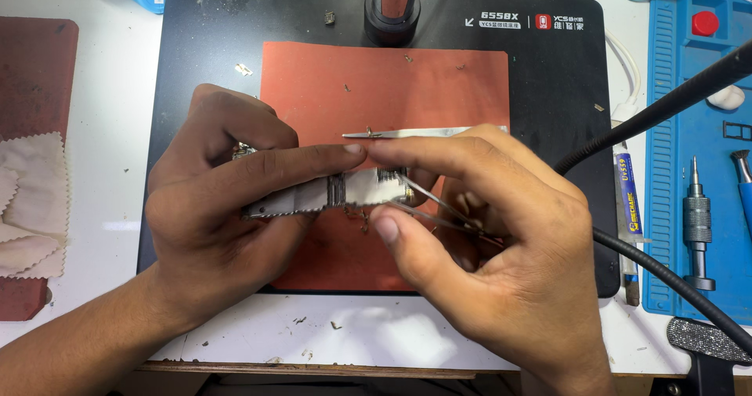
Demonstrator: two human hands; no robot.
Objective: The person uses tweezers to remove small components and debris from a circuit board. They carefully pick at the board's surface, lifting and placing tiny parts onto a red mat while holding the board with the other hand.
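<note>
Metal watch band [313, 196]: held level over centre of red mat [439, 83], pinched between both hands.
Left hand [211, 200]: closed round band's left end, forefinger along top.
Right hand [486, 239]: grips band's right end plus thin tweezers [439, 208] (tips at band).
Spare tweezers [415, 133]: lying on mat, behind band.
Blue tool tray [666, 208]: right of mat.
Cloth [31, 208]: left of mat.

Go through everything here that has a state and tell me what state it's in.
Metal part: held off the mat, pinched by both hands.
Left hand: fingers closed on the part.
Right hand: gripping tweezers, tips at the part.
Spare tweezers: lying flat on the red mat.
Screwdriver: lying on the blue tray.
</note>
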